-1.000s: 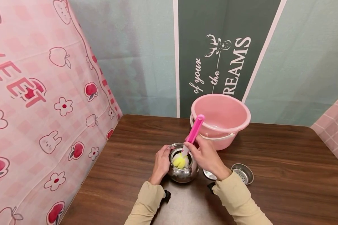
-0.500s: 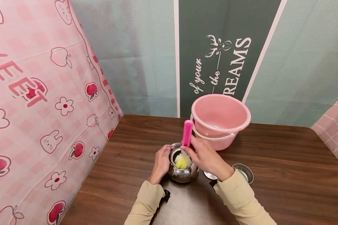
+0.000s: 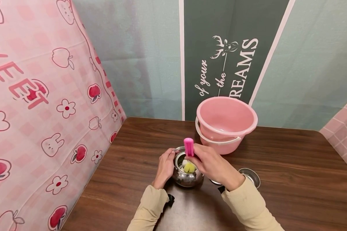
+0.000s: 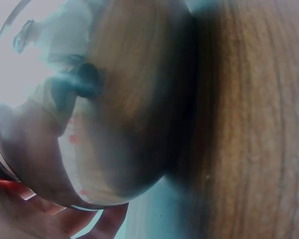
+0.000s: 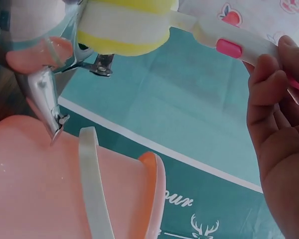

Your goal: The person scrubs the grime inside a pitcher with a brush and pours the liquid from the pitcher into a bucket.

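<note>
On the table (image 3: pixel 127 150): a steel pot (image 3: pixel 186 180) is stood upright, uncovered, its round mouth turned up; in the right wrist view a spout (image 5: pixel 42 99) is seen.
Left hand (image 3: pixel 164 165): laid against the left side of the pot; fingers curved round the belly and gripping it.
Right hand (image 3: pixel 215 163): handle of the brush (image 3: pixel 189 147) pinched between thumb and fingers, above the right part of the rim.
Brush: pink handle held near upright over the pot; a pink button (image 5: pixel 229 48) is carried on the pale stem.
Sponge head (image 3: pixel 189 167): yellow and white, set in the mouth of the pot, partly above the rim; its depth inside cannot be told.
Dish (image 3: pixel 251 176): steel, placed right of the pot, partly covered by the right sleeve (image 3: pixel 245 199).
Bucket (image 3: pixel 219 147): pink, with 1 white bail (image 3: pixel 236 140); stood behind the right hand, near the back edge of the table.
Sleeves: 2, beige; a black strap is noted at each wrist.
Backdrop: pink printed cloth (image 3: pixel 55 125) hung at left; green cloth (image 3: pixel 141 64) behind, with a dark panel (image 3: pixel 202 29) lettered in white.
</note>
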Demonstrator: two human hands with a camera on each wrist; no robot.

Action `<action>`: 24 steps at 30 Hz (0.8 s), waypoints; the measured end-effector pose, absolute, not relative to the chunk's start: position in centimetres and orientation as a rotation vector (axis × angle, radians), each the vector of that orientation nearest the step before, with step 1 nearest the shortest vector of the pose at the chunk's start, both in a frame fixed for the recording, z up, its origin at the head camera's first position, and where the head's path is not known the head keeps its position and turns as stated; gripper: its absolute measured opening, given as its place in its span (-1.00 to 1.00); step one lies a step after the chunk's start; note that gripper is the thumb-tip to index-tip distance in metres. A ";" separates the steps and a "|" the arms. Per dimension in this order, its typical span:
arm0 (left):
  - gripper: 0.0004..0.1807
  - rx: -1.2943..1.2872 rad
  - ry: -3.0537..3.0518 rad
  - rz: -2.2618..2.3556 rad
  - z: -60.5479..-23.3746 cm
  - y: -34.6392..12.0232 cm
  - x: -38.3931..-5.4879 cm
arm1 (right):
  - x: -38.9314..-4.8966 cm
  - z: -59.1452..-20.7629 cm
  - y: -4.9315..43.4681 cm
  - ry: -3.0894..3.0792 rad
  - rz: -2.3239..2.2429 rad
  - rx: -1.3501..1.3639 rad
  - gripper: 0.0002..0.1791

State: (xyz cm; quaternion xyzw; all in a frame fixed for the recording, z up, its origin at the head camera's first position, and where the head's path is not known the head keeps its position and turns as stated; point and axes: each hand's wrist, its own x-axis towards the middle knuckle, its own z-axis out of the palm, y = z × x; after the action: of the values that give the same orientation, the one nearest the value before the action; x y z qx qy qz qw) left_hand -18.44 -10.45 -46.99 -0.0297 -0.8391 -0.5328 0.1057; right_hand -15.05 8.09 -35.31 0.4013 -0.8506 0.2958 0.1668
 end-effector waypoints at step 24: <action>-0.67 -0.078 -2.482 -1.609 -46.9 -10.6 -18.5 | -14.3 -38.6 9.0 -2.106 0.761 1.138 -0.87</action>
State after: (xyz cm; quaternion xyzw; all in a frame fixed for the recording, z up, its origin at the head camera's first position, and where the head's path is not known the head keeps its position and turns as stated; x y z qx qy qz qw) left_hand -18.50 -10.57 -46.87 -0.0262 -0.8352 -0.5416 0.0913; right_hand -14.26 9.04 -38.56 0.4308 -0.7971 0.2881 0.3098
